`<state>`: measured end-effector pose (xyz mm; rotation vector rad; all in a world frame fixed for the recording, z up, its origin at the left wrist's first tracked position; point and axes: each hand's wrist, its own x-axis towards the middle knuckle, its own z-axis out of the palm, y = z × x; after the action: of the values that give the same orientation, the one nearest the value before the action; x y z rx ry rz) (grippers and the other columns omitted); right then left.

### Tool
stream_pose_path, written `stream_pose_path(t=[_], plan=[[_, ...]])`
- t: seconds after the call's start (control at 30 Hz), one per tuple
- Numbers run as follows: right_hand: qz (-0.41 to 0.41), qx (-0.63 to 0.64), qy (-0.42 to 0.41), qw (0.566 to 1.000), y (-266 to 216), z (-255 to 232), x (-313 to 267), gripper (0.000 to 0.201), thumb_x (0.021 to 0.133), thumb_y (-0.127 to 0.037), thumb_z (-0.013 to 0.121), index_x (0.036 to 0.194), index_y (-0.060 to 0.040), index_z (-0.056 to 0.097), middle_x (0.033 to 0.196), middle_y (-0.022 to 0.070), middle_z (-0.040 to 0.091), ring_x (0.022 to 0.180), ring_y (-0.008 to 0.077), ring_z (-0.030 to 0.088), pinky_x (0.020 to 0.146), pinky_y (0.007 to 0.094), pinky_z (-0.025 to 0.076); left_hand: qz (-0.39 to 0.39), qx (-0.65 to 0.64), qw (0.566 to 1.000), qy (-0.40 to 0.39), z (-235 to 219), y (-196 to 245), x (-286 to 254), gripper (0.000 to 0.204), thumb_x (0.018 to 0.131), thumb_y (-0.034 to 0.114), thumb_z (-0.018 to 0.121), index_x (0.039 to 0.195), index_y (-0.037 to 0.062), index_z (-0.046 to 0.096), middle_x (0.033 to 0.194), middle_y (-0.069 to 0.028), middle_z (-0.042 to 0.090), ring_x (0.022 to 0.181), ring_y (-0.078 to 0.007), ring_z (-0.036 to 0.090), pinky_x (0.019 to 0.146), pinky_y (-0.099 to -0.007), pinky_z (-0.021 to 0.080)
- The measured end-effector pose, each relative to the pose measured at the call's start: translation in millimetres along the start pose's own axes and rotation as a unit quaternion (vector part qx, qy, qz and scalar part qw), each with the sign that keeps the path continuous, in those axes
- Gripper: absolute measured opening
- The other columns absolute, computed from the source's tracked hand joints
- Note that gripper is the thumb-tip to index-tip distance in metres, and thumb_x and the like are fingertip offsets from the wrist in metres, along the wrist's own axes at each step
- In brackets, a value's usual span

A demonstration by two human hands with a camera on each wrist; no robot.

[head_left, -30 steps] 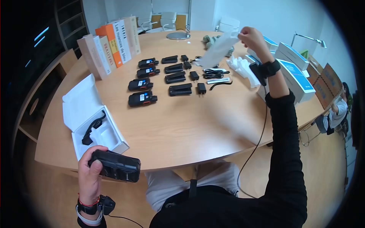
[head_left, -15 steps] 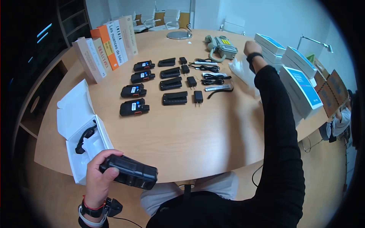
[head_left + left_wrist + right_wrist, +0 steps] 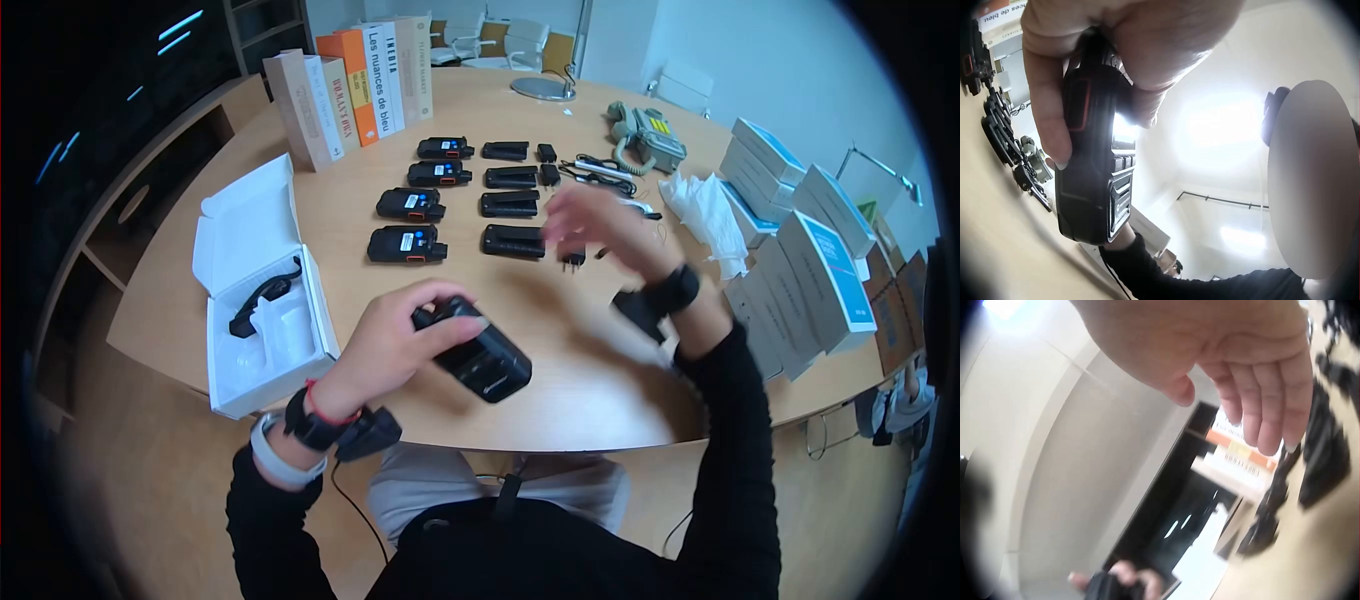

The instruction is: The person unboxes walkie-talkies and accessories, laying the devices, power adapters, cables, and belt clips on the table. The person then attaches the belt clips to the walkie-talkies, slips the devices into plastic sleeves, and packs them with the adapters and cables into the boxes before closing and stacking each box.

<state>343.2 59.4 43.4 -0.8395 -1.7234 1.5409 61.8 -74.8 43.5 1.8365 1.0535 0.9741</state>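
My left hand (image 3: 405, 330) grips a black two-way radio (image 3: 487, 365) above the near part of the table, thumb across its front. In the left wrist view the radio (image 3: 1088, 169) shows a small screen, keys and a red-edged side button. My right hand (image 3: 600, 230) is blurred and holds nothing, its fingers loosely spread near the belt clips and chargers. In the right wrist view the right hand (image 3: 1241, 369) has relaxed fingers and an open palm. Several similar black radios (image 3: 405, 243) lie in a column, beside a column of black belt-clip-like pieces (image 3: 512, 241).
An open white box (image 3: 225, 365) with a black strap-like piece (image 3: 262, 305) inside stands at left. Books (image 3: 350, 95) stand behind. Crumpled white plastic (image 3: 705, 215), stacked boxes (image 3: 800, 290) and a telephone (image 3: 650, 140) are at right. Cables (image 3: 610, 175) lie beyond the chargers (image 3: 548, 172).
My right hand carried a translucent bag to the right, let it go, and has come back toward the middle. The left hand has moved right and forward over the table with the radio.
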Motion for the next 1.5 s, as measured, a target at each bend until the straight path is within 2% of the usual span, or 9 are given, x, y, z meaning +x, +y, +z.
stream_pose_path(t=[0.17,0.23,0.27,0.67,0.83,0.93,1.13,1.2,1.5], plan=[[0.109,0.008,-0.049,0.993,8.6,86.4,-23.8,0.042,0.096,-0.039,0.04,0.109,-0.001,0.052,0.098,0.0115,0.063,0.091,0.0174,0.062,0.077,0.0334,0.052,-0.005,-0.07,0.998,-0.007,14.1,-7.5,30.8,0.04,0.084,0.037,0.066,0.1,0.0012,0.062,0.082,-0.0042,0.063,0.077,-0.0084,0.058,0.069,-0.0242,0.047],[0.141,0.173,-0.053,0.973,23.8,94.2,-26.6,0.051,0.096,-0.047,0.034,0.119,-0.003,0.048,0.108,0.0146,0.06,0.09,0.0205,0.063,0.078,0.0369,0.052,-0.004,-0.063,0.998,0.002,20.7,-13.3,36.0,0.041,0.084,0.039,0.065,0.1,0.0014,0.062,0.082,-0.0046,0.063,0.076,-0.0089,0.058,0.068,-0.0245,0.047],[0.17,0.26,-0.144,0.94,9.7,98.4,-36.3,0.052,0.096,-0.05,0.031,0.125,-0.0085,0.043,0.107,0.0154,0.06,0.086,0.0244,0.064,0.076,0.0381,0.053,-0.008,-0.061,0.998,0.007,23.2,-16.6,39.2,0.043,0.084,0.042,0.064,0.1,0.0016,0.063,0.082,-0.005,0.063,0.076,-0.0094,0.058,0.068,-0.0247,0.047],[0.107,0.338,-0.028,0.934,27.1,81.4,-23.4,0.045,0.097,-0.045,0.034,0.119,-0.0079,0.048,0.1,0.0097,0.061,0.081,0.0224,0.064,0.071,0.0359,0.054,0.023,-0.146,0.985,0.089,34.4,-44.0,82.3,0.036,0.088,0.032,0.062,0.108,0.0022,0.058,0.081,-0.0021,0.062,0.072,-0.0085,0.059,0.057,-0.0218,0.05],[0.045,0.406,0.016,0.913,22.8,85.7,-25.4,0.036,0.097,-0.029,0.041,0.13,-0.0143,0.04,0.12,0.0056,0.051,0.104,0.018,0.055,0.087,0.0384,0.047,0.104,-0.027,0.994,0.028,33.0,-49.2,77.6,0.073,0.079,0.039,0.07,0.135,0.0082,0.036,0.135,-0.0143,0.033,0.117,-0.0273,0.044,0.092,-0.0374,0.042],[0.015,0.383,0.059,0.922,22.9,89.0,-25.3,0.04,0.095,-0.021,0.047,0.133,-0.0167,0.034,0.124,0.0026,0.046,0.109,0.0174,0.051,0.092,0.0401,0.044,0.186,0.12,0.975,-0.005,40.2,-31.6,65.1,0.08,0.074,0.034,0.074,0.138,0.0096,0.033,0.138,-0.0196,0.029,0.125,-0.0345,0.038,0.1,-0.0403,0.036],[0.046,0.387,0.04,0.92,17.9,87.0,-24.4,0.028,0.093,-0.03,0.052,0.113,-0.0108,0.046,0.114,0.0062,0.052,0.106,0.0189,0.055,0.085,0.0367,0.052,0.201,0.141,0.969,-0.015,35.0,-28.6,64.0,0.077,0.072,0.028,0.075,0.135,0.0067,0.038,0.131,-0.0201,0.043,0.118,-0.0298,0.048,0.097,-0.0341,0.04],[0.071,0.379,0.019,0.922,14.5,84.6,-26.0,0.03,0.093,-0.032,0.051,0.112,-0.0087,0.046,0.107,0.0081,0.056,0.099,0.0209,0.06,0.082,0.0357,0.054,0.128,0.089,0.987,-0.035,32.8,-21.4,60.4,0.069,0.074,0.027,0.072,0.133,0.0055,0.042,0.129,-0.0176,0.047,0.11,-0.0287,0.053,0.089,-0.0336,0.045],[0.086,0.34,0.092,0.932,19.9,85.8,-23.0,0.033,0.092,-0.039,0.052,0.105,-0.0088,0.044,0.097,0.0051,0.054,0.085,0.0137,0.06,0.078,0.0322,0.055,0.207,0.151,0.966,-0.008,30.3,-21.1,59.8,0.053,0.074,0.01,0.061,0.126,0.0094,0.051,0.114,-0.0168,0.059,0.091,-0.028,0.062,0.078,-0.0322,0.052]])
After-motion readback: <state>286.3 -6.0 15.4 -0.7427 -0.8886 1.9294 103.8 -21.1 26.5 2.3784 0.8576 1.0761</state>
